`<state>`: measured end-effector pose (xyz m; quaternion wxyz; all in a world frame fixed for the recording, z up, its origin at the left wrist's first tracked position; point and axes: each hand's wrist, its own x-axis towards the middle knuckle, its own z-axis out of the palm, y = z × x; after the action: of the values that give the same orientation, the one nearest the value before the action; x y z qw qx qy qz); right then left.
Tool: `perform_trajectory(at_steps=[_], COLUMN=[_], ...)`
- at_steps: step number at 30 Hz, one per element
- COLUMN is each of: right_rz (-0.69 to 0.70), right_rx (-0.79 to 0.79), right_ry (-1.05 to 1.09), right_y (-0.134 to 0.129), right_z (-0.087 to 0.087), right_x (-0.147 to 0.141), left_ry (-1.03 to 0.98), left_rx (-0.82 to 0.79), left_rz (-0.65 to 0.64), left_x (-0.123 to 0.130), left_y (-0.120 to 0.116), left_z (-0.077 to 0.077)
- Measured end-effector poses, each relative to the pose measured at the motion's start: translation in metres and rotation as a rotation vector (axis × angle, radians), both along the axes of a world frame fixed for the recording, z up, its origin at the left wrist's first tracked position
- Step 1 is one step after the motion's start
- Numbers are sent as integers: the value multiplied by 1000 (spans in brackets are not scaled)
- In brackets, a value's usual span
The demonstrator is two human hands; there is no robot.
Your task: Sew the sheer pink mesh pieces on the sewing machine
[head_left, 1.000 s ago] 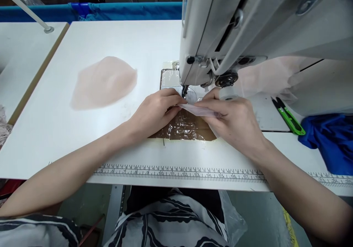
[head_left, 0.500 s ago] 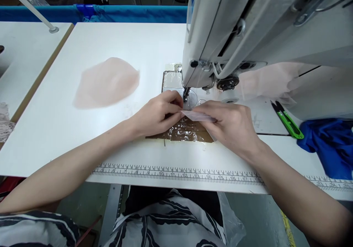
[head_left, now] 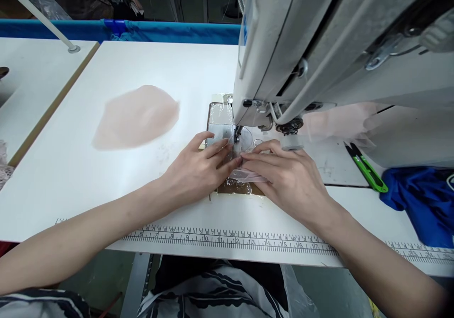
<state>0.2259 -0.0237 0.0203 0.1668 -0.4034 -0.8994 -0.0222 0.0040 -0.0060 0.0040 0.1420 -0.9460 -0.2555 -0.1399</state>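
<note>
In the head view, a small sheer pale fabric piece [head_left: 244, 175] lies just in front of the presser foot [head_left: 237, 133] of a sewing machine [head_left: 276, 48]. My left hand [head_left: 202, 169] rests at its left side with fingers stretched out and spread, the fingertips beside the foot and the thumb reaching to the cloth. My right hand [head_left: 289, 173] is closed on the right part of the same piece, thumb below and fingers above. The fingers partly hide the fabric and the needle plate [head_left: 222, 131].
A flat peach sheer piece [head_left: 138, 117] lies left on the white table [head_left: 88, 185]. More sheer fabric [head_left: 336, 121] is behind the machine head. Green thread snips [head_left: 367, 167] and blue cloth [head_left: 418, 202] sit at right. A printed ruler [head_left: 220, 235] runs along the front edge.
My left hand has gone from a pinch to spread fingers lying beside the foot. The fabric piece has come down flatter in front of the foot, my right hand still on it.
</note>
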Motion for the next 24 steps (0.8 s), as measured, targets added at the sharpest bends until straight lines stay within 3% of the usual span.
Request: perform_trajectory(at_steps=[5, 19, 24], right_rz=[-7, -40, -31], right_rx=[-16, -19, 35], right_ry=[17, 43, 11], right_y=[0, 13, 10], right_z=[-2, -14, -13], right_x=[-1, 0, 0], left_ry=[-26, -85, -31], left_rx=[-73, -48, 86], left_rz=[2, 32, 29], left_x=[-1, -4, 0], left_y=[3, 24, 11], left_z=[-1, -9, -3])
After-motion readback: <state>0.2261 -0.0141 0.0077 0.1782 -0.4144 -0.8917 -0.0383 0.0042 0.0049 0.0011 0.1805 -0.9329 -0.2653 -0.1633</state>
